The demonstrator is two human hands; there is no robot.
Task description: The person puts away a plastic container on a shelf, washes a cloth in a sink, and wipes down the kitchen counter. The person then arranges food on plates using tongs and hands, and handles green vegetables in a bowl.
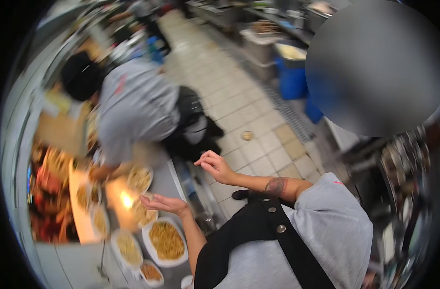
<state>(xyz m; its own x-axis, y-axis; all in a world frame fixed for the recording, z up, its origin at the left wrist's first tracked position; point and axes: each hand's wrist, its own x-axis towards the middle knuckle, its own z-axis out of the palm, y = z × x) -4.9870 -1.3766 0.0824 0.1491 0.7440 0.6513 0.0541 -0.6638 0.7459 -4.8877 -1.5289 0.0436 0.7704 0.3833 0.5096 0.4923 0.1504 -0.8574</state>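
Note:
My left hand (166, 204) is held out over the steel counter with its palm turned up and fingers stretched, holding nothing. Below it, a white dish of noodles (166, 241) sits at the counter's near side. Further up, my right hand (215, 167) hangs in the air past the counter edge, fingers loosely bent and apart, with nothing in it. Close to my left fingertips is a plate of pale food (144, 215), partly covered by the hand. Another plate of pale food (140, 179) lies beyond, near a co-worker's arm.
A co-worker in a grey shirt (135, 108) leans over the counter ahead. Nearby stand an oval dish (127, 248), a small dish of brown food (151, 273) and a lit pass shelf (80, 224). Across the tiled floor (234, 113) are blue bins (292, 79).

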